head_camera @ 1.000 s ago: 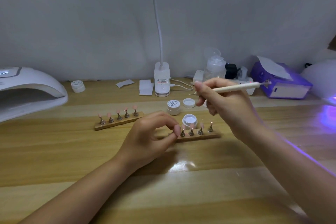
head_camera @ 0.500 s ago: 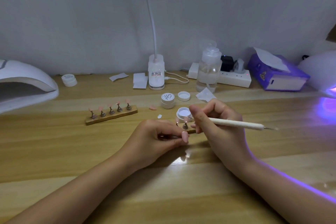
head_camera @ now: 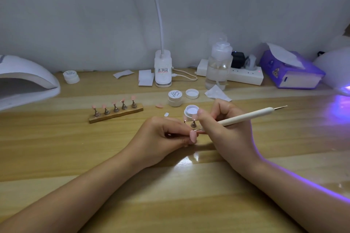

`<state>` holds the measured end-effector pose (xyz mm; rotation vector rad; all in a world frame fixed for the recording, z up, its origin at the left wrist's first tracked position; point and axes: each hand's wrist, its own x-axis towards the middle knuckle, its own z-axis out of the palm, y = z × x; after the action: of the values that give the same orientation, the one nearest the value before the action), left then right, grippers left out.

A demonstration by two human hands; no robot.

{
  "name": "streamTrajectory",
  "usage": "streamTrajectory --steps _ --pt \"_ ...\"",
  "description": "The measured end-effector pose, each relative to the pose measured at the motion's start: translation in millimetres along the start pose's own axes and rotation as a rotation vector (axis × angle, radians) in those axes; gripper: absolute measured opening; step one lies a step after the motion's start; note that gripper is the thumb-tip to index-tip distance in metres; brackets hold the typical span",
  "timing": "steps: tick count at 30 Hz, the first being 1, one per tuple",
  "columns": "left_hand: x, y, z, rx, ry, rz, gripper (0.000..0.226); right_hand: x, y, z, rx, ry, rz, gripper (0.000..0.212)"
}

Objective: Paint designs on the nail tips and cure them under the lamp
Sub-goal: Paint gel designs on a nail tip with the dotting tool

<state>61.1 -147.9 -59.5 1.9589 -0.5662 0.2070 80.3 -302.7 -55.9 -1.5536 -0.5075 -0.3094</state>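
- Centre of the frame: the left hand (head_camera: 166, 136) pinches a pink nail tip (head_camera: 193, 136) at its fingertips; the right hand (head_camera: 225, 130), touching it, is closed round a white pen (head_camera: 246, 116) whose working end meets the tip
- Just behind the hands: an open pot (head_camera: 191, 111) of white gel; a lidded pot (head_camera: 175, 98) and a loose lid (head_camera: 192, 93) beyond
- Left of centre: a wooden stand (head_camera: 116, 113) carrying five pink tips
- Far left: a white lamp (head_camera: 24, 83); far right edge: another lamp (head_camera: 335, 68) glowing purple
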Motion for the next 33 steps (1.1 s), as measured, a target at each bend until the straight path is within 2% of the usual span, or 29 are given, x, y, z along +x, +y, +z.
streamTrajectory --steps 9,33 --pt "-0.2 0.3 -0.1 0.005 -0.011 0.002 0.011 -1.9 -2.7 1.7 0.027 -0.066 -0.03 0.047" --pt "0.7 -2.1 -0.4 0.035 0.0 0.021 0.018 -1.3 -7.1 5.0 0.02 -0.075 -0.031 0.045"
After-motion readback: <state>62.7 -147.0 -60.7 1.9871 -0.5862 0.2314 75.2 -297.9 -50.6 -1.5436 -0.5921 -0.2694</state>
